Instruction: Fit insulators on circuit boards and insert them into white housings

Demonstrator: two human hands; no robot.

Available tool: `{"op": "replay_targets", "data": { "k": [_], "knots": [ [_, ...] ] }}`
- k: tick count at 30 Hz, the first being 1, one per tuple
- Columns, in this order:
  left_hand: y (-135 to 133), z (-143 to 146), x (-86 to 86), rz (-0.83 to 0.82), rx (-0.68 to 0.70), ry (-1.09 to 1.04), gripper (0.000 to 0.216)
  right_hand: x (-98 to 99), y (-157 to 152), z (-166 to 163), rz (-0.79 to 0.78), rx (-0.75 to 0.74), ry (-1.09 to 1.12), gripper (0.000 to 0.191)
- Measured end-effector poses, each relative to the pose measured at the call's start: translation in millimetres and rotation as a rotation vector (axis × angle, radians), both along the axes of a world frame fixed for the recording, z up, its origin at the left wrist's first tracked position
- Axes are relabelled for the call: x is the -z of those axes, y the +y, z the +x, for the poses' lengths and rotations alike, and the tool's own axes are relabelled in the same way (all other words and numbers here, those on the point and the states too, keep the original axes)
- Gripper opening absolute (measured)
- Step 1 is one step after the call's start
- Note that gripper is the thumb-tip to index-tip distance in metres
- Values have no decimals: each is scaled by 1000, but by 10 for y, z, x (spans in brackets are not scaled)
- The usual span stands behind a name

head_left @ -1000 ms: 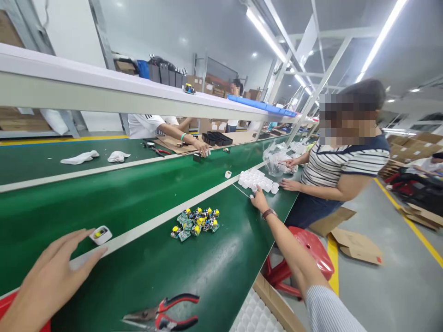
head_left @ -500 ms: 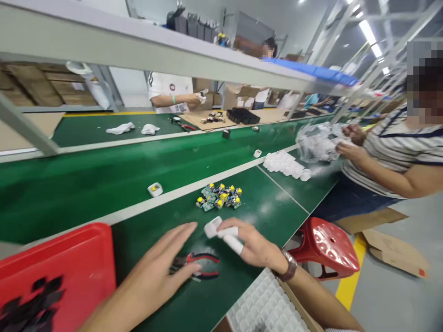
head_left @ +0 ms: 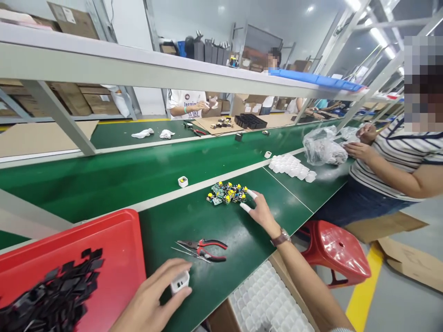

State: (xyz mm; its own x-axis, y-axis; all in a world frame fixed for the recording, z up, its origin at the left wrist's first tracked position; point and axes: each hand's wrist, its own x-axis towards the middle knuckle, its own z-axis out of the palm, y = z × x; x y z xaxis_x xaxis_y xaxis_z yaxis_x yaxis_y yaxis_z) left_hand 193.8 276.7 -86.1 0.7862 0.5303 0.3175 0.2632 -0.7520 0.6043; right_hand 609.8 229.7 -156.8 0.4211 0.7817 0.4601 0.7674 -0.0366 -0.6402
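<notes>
My left hand [head_left: 157, 299] pinches a small white plastic housing [head_left: 180, 281] at the near edge of the green bench. My right hand [head_left: 260, 213] reaches forward with fingers spread, white cots on its fingertips, touching the pile of small circuit boards [head_left: 226, 192]. Red-handled pliers [head_left: 204, 249] lie on the bench between my hands. A red tray [head_left: 114, 249] of black parts [head_left: 51, 295] sits to the left of my left hand.
One white housing [head_left: 182, 181] rides on the green conveyor belt [head_left: 114, 177]. A cluster of white housings [head_left: 291, 166] lies further right, by a seated person in a striped shirt [head_left: 398, 157] handling a plastic bag [head_left: 323, 148]. A box of white trays [head_left: 266, 304] and a red stool [head_left: 337, 251] stand at my right.
The white housing passed from my right hand to my left hand. My right hand then stretched forward to the circuit board pile. The housing on the belt travelled right.
</notes>
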Motion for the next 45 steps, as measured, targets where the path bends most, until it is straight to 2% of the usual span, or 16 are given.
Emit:
{"op": "replay_targets", "data": {
  "k": [3, 5, 7, 9, 11, 13, 15, 18, 21, 23, 25, 29, 31, 34, 45],
  "knots": [
    [-78, 64, -58, -32, 56, -25, 28, -41, 164, -69, 38, -42, -15, 41],
    [-105, 45, -81, -29, 58, -42, 29, -104, 151, -159, 59, -70, -12, 39],
    [-110, -22, -79, -9, 20, -53, 31, -169, 27, -274, 46, -154, -3, 42],
    [-102, -101, -58, 0, -13, -44, 34, -221, -172, -404, -25, -318, 5, 44],
    [-95, -153, -33, -19, -11, -27, 37, -252, -378, -526, -118, -486, 13, 45],
    [-96, -162, -9, -46, 12, -15, 40, -250, -537, -612, -182, -569, 25, 47],
    [-105, -135, 11, -54, 6, -13, 44, -202, -630, -657, -196, -542, 42, 52],
    [-120, -69, 28, -58, -36, -27, 46, -66, -674, -697, -160, -405, 64, 57],
    [-137, -8, 25, -96, -67, -25, 47, 29, -682, -811, -95, -306, 79, 40],
    [-154, 26, 17, -115, -81, -26, 48, -9, -713, -965, -45, -275, 93, 38],
    [-178, 58, 12, -119, -86, -37, 51, -138, -776, -1173, 2, -302, 114, 46],
    [-232, 127, 26, -119, -82, -59, 53, -469, -920, -1613, 98, -512, 156, 63],
    [-253, 158, 40, -112, -60, -98, 53, -553, -946, -1765, 172, -560, 141, 70],
    [-274, 183, 57, -95, -26, -145, 54, -554, -928, -1860, 230, -580, 65, 68],
    [-288, 240, 33, -60, 11, -176, 52, -491, -919, -1844, 166, -626, 16, 66]
  ]
}}
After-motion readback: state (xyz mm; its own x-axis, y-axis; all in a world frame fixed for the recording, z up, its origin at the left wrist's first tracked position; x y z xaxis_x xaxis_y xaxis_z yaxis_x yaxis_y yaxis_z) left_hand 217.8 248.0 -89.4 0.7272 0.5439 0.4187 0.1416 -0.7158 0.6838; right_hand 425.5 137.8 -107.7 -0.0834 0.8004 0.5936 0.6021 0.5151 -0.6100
